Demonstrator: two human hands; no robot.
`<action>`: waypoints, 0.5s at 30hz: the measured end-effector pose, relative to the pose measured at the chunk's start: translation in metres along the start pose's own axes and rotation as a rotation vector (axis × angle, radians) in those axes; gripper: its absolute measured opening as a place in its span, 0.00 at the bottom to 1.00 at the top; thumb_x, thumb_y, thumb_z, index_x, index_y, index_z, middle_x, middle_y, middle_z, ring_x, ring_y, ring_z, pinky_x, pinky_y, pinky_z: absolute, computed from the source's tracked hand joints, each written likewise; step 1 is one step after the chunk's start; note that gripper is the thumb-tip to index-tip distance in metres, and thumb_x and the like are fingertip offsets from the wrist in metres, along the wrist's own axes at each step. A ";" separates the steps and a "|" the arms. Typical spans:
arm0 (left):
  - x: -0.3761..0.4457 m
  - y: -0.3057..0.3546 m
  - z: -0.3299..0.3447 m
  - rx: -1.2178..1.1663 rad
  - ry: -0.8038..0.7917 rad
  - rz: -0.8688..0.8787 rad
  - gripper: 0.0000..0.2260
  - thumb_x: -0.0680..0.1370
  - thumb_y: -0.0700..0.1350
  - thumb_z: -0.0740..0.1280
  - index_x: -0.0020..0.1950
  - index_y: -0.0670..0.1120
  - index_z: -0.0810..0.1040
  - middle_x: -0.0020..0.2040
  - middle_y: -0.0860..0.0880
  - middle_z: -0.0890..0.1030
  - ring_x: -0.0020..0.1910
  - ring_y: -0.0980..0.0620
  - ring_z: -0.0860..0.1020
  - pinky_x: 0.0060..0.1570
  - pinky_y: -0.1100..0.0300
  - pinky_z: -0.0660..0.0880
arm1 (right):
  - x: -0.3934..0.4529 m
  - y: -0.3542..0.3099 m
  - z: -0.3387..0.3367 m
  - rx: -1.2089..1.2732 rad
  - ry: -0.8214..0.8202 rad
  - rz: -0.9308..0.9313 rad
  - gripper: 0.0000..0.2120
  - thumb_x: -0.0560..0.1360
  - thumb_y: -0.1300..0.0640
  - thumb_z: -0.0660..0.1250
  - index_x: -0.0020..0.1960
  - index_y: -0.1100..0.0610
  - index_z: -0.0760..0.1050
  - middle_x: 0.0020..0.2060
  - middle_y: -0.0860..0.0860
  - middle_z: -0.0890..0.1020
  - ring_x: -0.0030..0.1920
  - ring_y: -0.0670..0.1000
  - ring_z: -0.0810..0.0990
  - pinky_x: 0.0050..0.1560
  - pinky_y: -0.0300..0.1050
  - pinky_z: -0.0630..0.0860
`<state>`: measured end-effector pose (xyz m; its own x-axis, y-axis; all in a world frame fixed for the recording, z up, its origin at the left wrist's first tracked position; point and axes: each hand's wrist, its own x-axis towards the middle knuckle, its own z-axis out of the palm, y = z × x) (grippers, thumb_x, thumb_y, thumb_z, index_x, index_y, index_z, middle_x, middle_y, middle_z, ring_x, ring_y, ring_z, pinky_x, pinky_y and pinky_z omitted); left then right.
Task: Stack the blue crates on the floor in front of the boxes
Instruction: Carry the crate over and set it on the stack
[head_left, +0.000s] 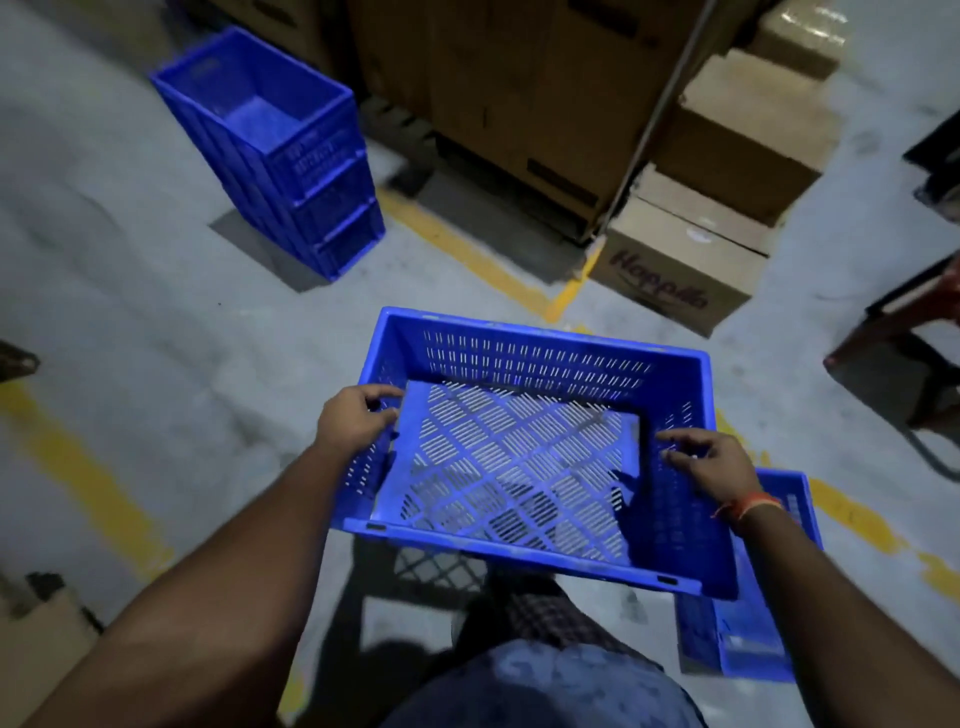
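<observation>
Gripping slotted blue crate (524, 457) by both sides, left hand (356, 423), right hand (709, 465), crate stack (280, 156), cardboard boxes (675, 260) ahead

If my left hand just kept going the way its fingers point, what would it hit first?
The left hand grips the left wall of the perforated blue crate, fingers pointing right across the inside. Going on, it would probably meet the right hand on the opposite wall first; depth is unclear.

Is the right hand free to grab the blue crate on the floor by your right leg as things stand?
Probably not yet. The right hand grips the slotted crate, as does the left hand, and that crate hangs over most of the floor crate below. It would have to be put down first.
</observation>
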<state>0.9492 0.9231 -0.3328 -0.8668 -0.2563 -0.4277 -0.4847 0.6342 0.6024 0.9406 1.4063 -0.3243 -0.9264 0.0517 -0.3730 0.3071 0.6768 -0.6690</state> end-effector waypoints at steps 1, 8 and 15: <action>0.009 -0.003 -0.012 -0.006 0.013 -0.012 0.13 0.74 0.47 0.73 0.58 0.56 0.84 0.49 0.47 0.83 0.51 0.47 0.82 0.52 0.57 0.75 | 0.014 -0.015 0.006 -0.008 -0.012 -0.006 0.15 0.70 0.63 0.75 0.48 0.43 0.84 0.38 0.62 0.82 0.26 0.43 0.71 0.29 0.35 0.71; 0.081 -0.030 -0.110 -0.046 0.085 -0.151 0.14 0.75 0.47 0.74 0.60 0.54 0.83 0.53 0.44 0.85 0.52 0.44 0.83 0.50 0.56 0.76 | 0.135 -0.125 0.067 -0.030 -0.128 -0.069 0.12 0.70 0.63 0.76 0.50 0.51 0.85 0.41 0.60 0.85 0.28 0.42 0.74 0.30 0.34 0.71; 0.121 -0.081 -0.232 -0.115 0.279 -0.294 0.12 0.74 0.50 0.74 0.58 0.55 0.84 0.54 0.47 0.85 0.55 0.49 0.82 0.54 0.56 0.77 | 0.247 -0.284 0.151 -0.089 -0.265 -0.261 0.10 0.69 0.61 0.76 0.48 0.50 0.85 0.34 0.60 0.83 0.31 0.50 0.75 0.37 0.48 0.75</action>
<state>0.8564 0.6715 -0.2769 -0.6801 -0.6122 -0.4033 -0.7127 0.4231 0.5596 0.6576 1.1162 -0.3232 -0.8788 -0.3147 -0.3587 0.0377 0.7036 -0.7096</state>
